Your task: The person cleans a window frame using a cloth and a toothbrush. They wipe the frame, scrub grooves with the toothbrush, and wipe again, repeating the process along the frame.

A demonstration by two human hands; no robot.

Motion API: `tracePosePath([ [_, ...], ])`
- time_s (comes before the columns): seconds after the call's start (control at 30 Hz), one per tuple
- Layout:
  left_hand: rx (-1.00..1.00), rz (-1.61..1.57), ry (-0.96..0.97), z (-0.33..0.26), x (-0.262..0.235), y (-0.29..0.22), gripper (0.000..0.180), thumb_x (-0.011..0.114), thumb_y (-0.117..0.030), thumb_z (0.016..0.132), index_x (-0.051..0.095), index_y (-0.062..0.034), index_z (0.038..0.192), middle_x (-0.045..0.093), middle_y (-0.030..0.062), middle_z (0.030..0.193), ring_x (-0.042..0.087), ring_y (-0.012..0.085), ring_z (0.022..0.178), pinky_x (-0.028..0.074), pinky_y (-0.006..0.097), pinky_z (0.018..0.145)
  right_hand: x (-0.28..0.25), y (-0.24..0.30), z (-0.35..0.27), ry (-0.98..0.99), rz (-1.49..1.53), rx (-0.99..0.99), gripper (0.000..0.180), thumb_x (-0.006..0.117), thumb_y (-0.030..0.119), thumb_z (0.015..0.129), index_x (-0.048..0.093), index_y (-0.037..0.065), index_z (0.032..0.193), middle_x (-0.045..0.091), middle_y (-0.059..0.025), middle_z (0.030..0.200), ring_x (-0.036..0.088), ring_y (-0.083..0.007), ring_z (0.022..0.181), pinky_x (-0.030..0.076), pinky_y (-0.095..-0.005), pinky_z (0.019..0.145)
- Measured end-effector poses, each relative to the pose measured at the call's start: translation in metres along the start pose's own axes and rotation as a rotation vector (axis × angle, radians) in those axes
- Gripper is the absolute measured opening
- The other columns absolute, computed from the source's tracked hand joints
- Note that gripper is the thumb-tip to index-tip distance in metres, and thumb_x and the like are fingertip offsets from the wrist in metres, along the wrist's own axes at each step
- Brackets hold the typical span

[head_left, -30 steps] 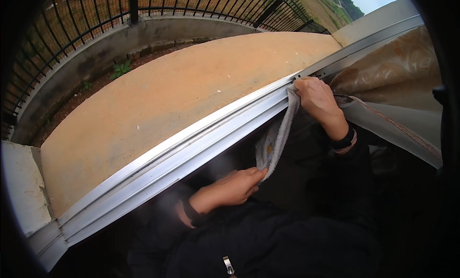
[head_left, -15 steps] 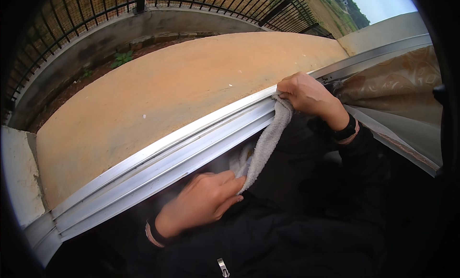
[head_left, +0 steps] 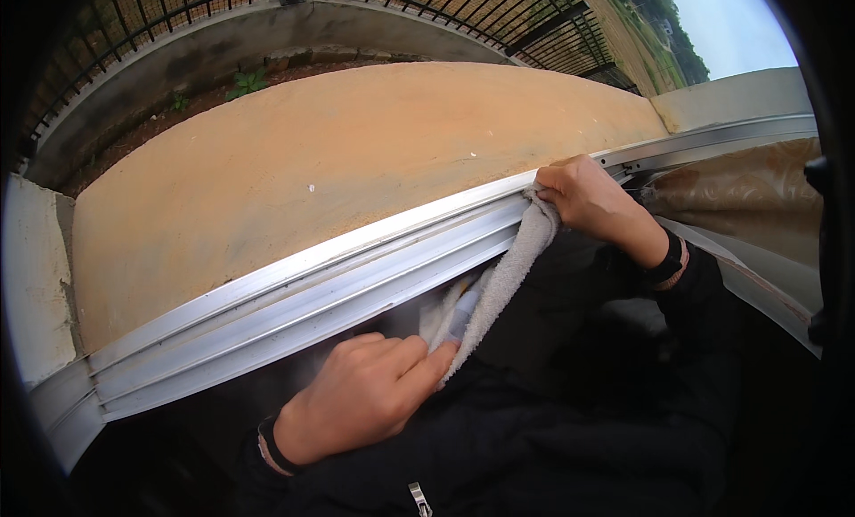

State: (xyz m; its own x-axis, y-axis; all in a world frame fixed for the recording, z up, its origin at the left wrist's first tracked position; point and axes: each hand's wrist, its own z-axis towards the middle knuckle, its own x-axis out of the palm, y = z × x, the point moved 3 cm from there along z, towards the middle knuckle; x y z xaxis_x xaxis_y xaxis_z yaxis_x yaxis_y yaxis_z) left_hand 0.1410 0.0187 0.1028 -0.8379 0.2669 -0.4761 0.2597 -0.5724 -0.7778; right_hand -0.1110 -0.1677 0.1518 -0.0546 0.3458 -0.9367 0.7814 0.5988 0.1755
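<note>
Aluminium window track [head_left: 294, 294], pale crumpled cloth [head_left: 503, 281]

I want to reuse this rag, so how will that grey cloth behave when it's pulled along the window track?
The cloth is probably floppy: it sags between the right hand and the left hand. It looks light and fuzzy, so it would likely drag, not slide, on the metal track.

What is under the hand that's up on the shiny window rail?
The right hand presses a grey-white cloth onto the metal window track. The track beneath is covered.
</note>
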Motion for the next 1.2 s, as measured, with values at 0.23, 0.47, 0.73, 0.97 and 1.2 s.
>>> tracePosePath([
  [0.23, -0.011, 0.065, -0.138, -0.026, -0.021, -0.005, 0.030, 0.070, -0.003, 0.072, 0.070, 0.0006, 0.102, 0.042, 0.0035, 0.065, 0.046, 0.0189, 0.049, 0.037, 0.032, 0.047, 0.002, 0.050, 0.028, 0.125, 0.105, -0.089, 0.014, 0.070, 0.007, 0.080, 0.062, -0.003, 0.077, 0.062, -0.0266, 0.074, 0.061, -0.0470, 0.076, 0.049, -0.0482, 0.066],
  [0.47, -0.070, 0.185, -0.321, -0.063, -0.050, -0.016, 0.040, 0.072, 0.001, 0.058, 0.071, 0.0018, 0.098, 0.042, 0.0022, 0.060, 0.044, 0.0184, 0.047, 0.032, 0.032, 0.044, 0.013, 0.122, 0.049, 0.129, 0.154, -0.230, 0.011, 0.068, 0.005, 0.082, 0.063, -0.004, 0.078, 0.062, -0.0258, 0.073, 0.062, -0.0463, 0.073, 0.050, -0.0471, 0.064],
  [0.73, -0.144, 0.361, -0.478, -0.097, -0.075, -0.026, 0.040, 0.074, 0.000, 0.057, 0.071, 0.0026, 0.096, 0.043, 0.0031, 0.060, 0.043, 0.0187, 0.048, 0.031, 0.031, 0.045, 0.027, 0.222, 0.088, 0.214, 0.143, -0.441, 0.005, 0.064, 0.002, 0.080, 0.064, -0.003, 0.080, 0.064, -0.0254, 0.071, 0.064, -0.0436, 0.068, 0.052, -0.0472, 0.062],
  [0.97, -0.196, 0.373, -0.606, -0.130, -0.082, -0.028, 0.039, 0.075, 0.000, 0.059, 0.071, 0.0028, 0.098, 0.047, 0.0049, 0.063, 0.044, 0.0197, 0.049, 0.033, 0.032, 0.046, 0.033, 0.311, 0.119, 0.274, 0.120, -0.645, 0.010, 0.063, 0.000, 0.071, 0.066, -0.002, 0.081, 0.065, -0.0244, 0.073, 0.066, -0.0423, 0.071, 0.054, -0.0453, 0.064],
  [1.2, -0.266, 0.469, -0.778, -0.163, -0.085, -0.037, 0.040, 0.075, -0.002, 0.065, 0.070, 0.0039, 0.104, 0.049, 0.0079, 0.066, 0.047, 0.0234, 0.050, 0.039, 0.033, 0.049, 0.039, 0.367, 0.127, 0.250, 0.144, -0.731, 0.011, 0.063, -0.002, 0.070, 0.066, -0.002, 0.081, 0.066, -0.0243, 0.075, 0.066, -0.0432, 0.073, 0.054, -0.0444, 0.064],
])
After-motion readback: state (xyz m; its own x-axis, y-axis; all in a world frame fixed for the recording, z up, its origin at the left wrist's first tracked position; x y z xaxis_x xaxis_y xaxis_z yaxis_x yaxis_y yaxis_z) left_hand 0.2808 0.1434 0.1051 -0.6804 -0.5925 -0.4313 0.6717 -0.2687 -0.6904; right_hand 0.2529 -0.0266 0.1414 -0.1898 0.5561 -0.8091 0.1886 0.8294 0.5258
